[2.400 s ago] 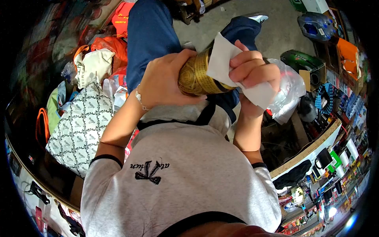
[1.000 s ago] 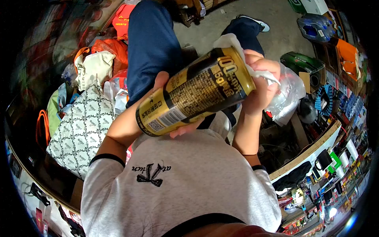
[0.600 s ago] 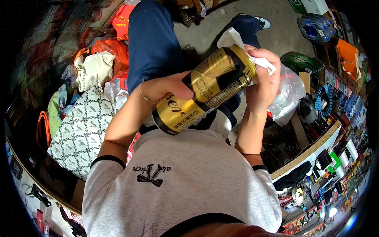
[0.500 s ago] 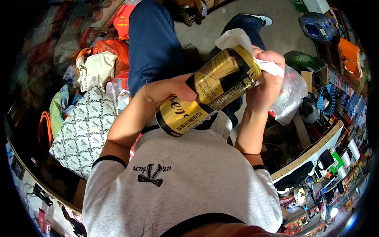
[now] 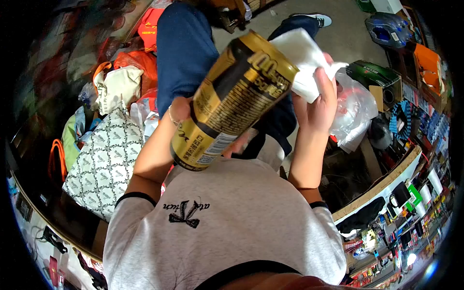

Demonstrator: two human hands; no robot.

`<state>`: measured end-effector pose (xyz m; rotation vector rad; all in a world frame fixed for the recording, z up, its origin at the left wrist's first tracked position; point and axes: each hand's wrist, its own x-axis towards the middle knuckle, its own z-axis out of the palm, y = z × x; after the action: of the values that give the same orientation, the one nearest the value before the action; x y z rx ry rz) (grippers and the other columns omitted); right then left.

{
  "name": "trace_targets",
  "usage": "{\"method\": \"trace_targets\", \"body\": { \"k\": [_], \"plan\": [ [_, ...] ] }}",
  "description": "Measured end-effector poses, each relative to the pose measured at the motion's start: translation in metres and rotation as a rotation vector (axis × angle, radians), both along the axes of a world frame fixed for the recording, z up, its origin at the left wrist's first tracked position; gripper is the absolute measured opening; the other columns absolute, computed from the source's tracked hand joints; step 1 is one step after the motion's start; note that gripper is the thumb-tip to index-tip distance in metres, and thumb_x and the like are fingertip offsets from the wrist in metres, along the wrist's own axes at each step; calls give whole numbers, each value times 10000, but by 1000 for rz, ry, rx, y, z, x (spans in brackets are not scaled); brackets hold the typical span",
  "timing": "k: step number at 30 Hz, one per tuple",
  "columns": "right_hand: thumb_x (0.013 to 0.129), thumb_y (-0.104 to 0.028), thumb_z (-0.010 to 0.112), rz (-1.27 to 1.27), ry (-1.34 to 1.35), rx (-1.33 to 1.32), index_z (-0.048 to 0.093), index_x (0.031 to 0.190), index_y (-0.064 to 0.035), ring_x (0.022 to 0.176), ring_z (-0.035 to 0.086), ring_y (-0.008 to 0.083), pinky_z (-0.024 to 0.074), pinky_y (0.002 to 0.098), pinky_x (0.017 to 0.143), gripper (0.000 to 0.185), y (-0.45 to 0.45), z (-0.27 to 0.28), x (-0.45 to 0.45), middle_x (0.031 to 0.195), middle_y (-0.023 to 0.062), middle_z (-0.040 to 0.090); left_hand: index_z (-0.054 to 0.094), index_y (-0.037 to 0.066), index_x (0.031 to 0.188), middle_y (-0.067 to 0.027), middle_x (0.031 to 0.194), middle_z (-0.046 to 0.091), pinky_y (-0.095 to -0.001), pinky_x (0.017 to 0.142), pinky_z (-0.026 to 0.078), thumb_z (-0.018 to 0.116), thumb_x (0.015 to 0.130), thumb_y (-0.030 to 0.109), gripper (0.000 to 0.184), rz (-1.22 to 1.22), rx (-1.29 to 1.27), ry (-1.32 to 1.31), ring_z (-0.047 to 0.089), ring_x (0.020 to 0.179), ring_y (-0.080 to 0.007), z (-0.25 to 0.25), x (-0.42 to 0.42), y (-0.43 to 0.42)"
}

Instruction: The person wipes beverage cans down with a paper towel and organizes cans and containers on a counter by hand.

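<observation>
Item one: a large gold-and-black can (image 5: 232, 101), printed with small text and a barcode, the landmark of this entry. It is held up off any surface, tilted, above the person's lap, one end towards the right hand and the other towards the grey shirt (image 5: 261, 208).

Item two: left hand (image 5: 181, 110), wrist with a thin bracelet (image 5: 171, 116); closed around the can, thumb at its left side, fingers partly hidden beneath.

Item three: right hand (image 5: 320, 104), right of the can; fingers closed on a crumpled white tissue (image 5: 303, 60). The tissue is at the can's upper right end; whether they touch cannot be told.

Surroundings: left of the can, a white patterned bag (image 5: 106, 164), a cream bag (image 5: 120, 89) and an orange bag (image 5: 137, 63). Right of the can, past the right hand, a clear plastic bag (image 5: 355, 111), with a green box (image 5: 374, 77) just beyond. Behind the can, dark blue trousers (image 5: 183, 53).
</observation>
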<state>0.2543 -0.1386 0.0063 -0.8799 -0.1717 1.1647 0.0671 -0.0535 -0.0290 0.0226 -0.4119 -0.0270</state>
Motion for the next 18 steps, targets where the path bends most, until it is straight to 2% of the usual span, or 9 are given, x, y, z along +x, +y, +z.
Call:
{"method": "trace_targets", "body": {
  "k": [3, 5, 7, 9, 10, 13, 15, 16, 18],
  "plan": [
    [854, -250, 462, -48, 141, -105, 369, 1238, -10, 1096, 471, 262, 359, 389, 932, 462, 4, 1, -8, 1202, 137, 470, 119, -7, 1303, -258, 954, 509, -340, 650, 525, 730, 600, 404, 1019, -26, -11, 64, 589, 777, -318, 3, -9, 11],
    [856, -261, 451, -42, 210, -86, 356, 1250, -4, 1111, 460, 265, 345, 396, 945, 480, 3, 3, -13, 1215, 140, 462, 141, -34, 1276, -272, 907, 519, -335, 596, 539, 734, 600, 395, 997, 33, -22, 145, 598, 739, -320, 7, -12, 18],
    [858, -272, 441, -36, 275, -65, 343, 1261, 2, 1125, 450, 269, 330, 404, 958, 498, 1, 3, -13, 1228, 144, 454, 167, -50, 1262, -265, 879, 529, -352, 596, 547, 739, 598, 387, 979, 156, -58, 415, 593, 727, -313, 23, -21, 17],
    [866, -231, 427, 64, 519, 173, 343, 1258, -7, 1124, 461, 258, 358, 394, 945, 459, -3, 1, -10, 1233, 131, 459, 202, -70, 1258, -244, 931, 529, -343, 591, 556, 724, 602, 414, 969, 75, 31, 254, 580, 720, -308, 16, -18, 21],
    [866, -231, 427, 62, 514, 174, 343, 1258, -7, 1124, 461, 258, 358, 394, 945, 459, -4, 1, -10, 1233, 131, 459, 202, -70, 1258, -244, 931, 529, -343, 591, 556, 724, 602, 414, 969, 74, 31, 250, 580, 720, -308, 16, -18, 19],
    [861, -226, 425, 138, 348, 116, 354, 1256, -14, 1128, 458, 256, 342, 395, 955, 454, -10, 3, -14, 1231, 127, 462, 347, -8, 1263, -259, 962, 527, -340, 603, 484, 638, 661, 422, 795, 180, 13, 349, 569, 786, -309, 18, -15, 8],
    [863, -246, 422, 189, 212, 7, 366, 1250, -11, 1143, 443, 252, 325, 386, 966, 456, -13, 6, -18, 1240, 130, 454, 355, 15, 1263, -218, 1026, 533, -353, 674, 475, 655, 664, 380, 763, 150, 148, 402, 566, 835, -307, 13, -11, 7],
    [875, -261, 403, 170, 203, -22, 363, 1254, 2, 1155, 432, 247, 313, 374, 977, 463, -11, 9, -20, 1250, 133, 446, 342, 8, 1268, -196, 1082, 525, -376, 751, 460, 680, 643, 307, 771, 130, 128, 446, 556, 904, -306, 16, -11, 7],
    [873, -289, 404, 172, 136, -9, 327, 1278, 16, 1156, 426, 239, 307, 358, 977, 513, -3, 12, -23, 1256, 136, 434, 313, -8, 1283, -162, 1133, 509, -355, 817, 436, 695, 614, 225, 805, 78, 232, 586, 536, 973, -248, 21, -11, 11]
  ]
}}
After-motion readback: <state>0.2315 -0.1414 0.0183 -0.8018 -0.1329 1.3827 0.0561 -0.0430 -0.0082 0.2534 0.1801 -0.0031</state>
